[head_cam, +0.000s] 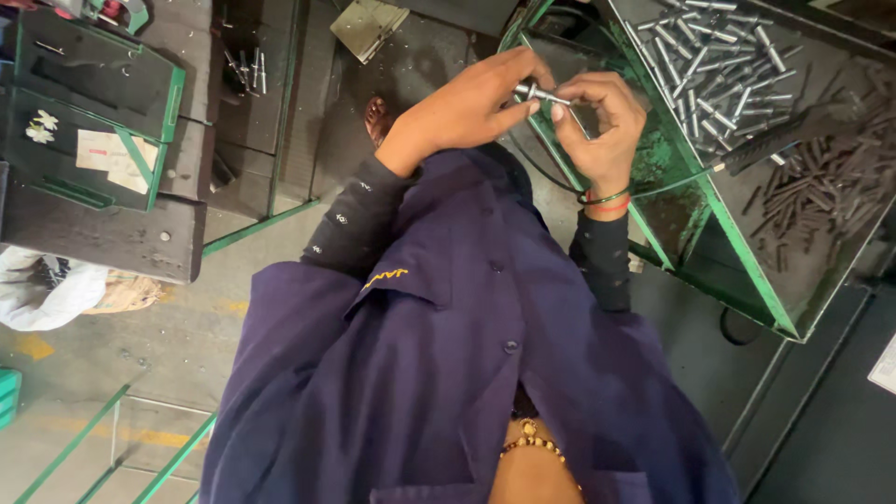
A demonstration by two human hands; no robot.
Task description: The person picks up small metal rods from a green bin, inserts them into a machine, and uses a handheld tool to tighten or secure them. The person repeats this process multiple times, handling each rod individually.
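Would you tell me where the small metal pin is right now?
In the head view, upper middle: the metal pin is pinched between both hands, just left of the green tray.

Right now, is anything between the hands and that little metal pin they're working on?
Nothing visible. The left hand and right hand both grip the metal pin directly with their fingertips, above the green tray.

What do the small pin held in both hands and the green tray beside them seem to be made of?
The small silvery pin looks like bare polished metal, probably steel: it glints brightly. The green-edged tray seems painted sheet metal; its green coat looks worn and its floor dull grey.
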